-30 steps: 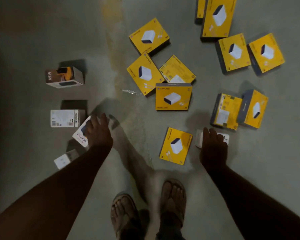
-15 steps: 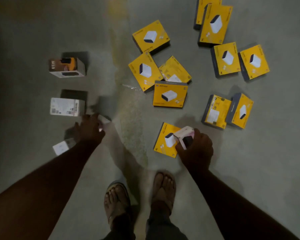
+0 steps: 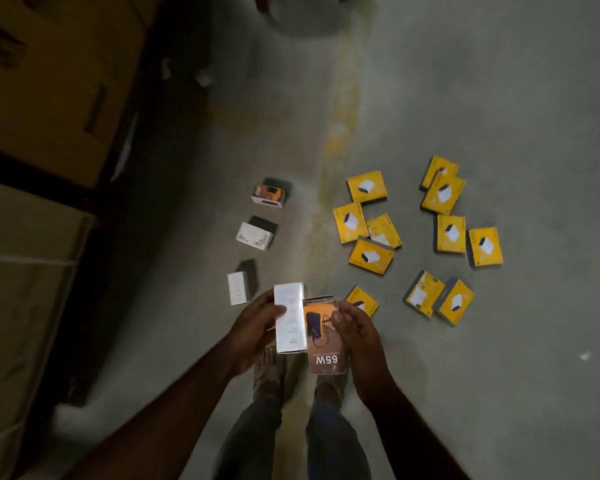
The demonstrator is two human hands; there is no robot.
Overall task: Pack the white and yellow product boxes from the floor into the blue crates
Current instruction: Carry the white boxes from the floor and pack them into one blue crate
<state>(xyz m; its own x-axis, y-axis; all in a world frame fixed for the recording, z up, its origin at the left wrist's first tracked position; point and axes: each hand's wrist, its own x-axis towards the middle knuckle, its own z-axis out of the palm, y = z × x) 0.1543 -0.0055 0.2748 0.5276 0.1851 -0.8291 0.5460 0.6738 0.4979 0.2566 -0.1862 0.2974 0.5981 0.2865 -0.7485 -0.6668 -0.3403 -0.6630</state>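
**Two boxes held side by side above the floor**

The person is standing and holding two boxes in front of the body, above the feet. The left hand (image 3: 257, 327) is gripping the white box (image 3: 290, 318), with the thumb lying across its front face. This box is standing with its long axis running away from the person, the far end pointing toward the boxes on the floor. The right hand (image 3: 355, 332) is holding the 65W box (image 3: 324, 336) from its right side, fingers curled around the edge. Its long axis is lying the same way, and the "65W" print is reading upside down at the near end. The two boxes are touching along their long sides.

On the floor (image 3: 499, 116), a group of yellow boxes (image 3: 371, 252) is lying flat to the right, facing in different directions. Three small boxes (image 3: 255, 235) are lying in a row to the left. Cardboard cartons (image 3: 42, 81) are standing at the far left. The picture is blurred.
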